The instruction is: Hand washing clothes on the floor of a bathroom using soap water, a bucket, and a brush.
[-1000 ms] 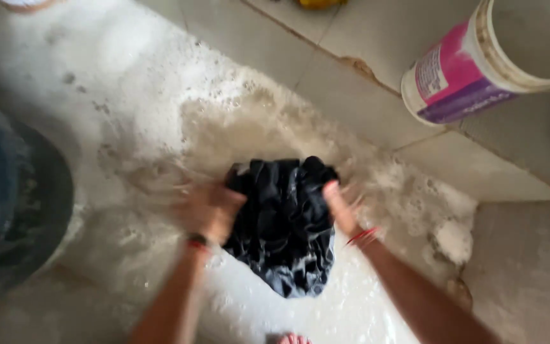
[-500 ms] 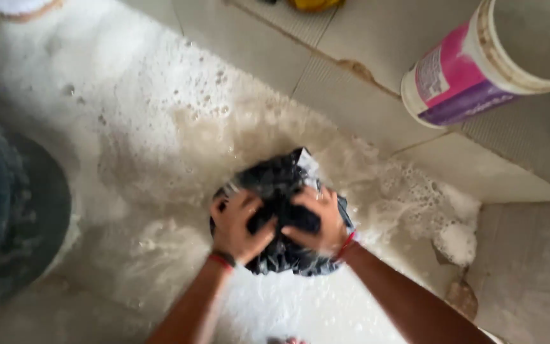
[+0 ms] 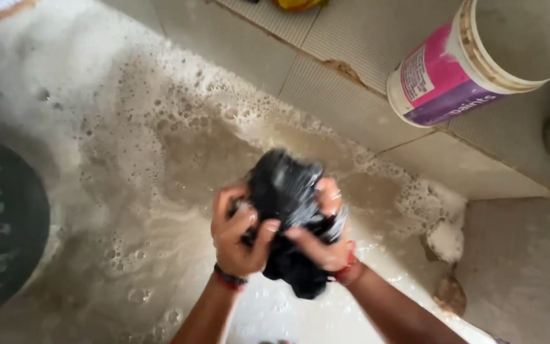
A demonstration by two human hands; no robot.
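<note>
suds everywhere in the head view; your left hand (image 3: pixel 240 239) and right hand (image 3: pixel 323 239) are both clenched on the dark wet cloth (image 3: pixel 288 213), bunched between them above the soapy floor (image 3: pixel 160 159); this looks like the scrubbing step, fabric rubbed against itself; the next move likely calls for a fresh fold and a firm grip on slick cloth; around you, a tiled ledge (image 3: pixel 345 95), a tipped paint bucket (image 3: pixel 472 64), a dark tub (image 3: pixel 1 229) at the left edge.

I am in a home washing area: a wet, soapy floor (image 3: pixel 160 146), a raised tiled step (image 3: pixel 364 70) behind the suds, a plastic bucket (image 3: pixel 479 60) on that step, a dark tub (image 3: pixel 1 236) left of the suds.
</note>
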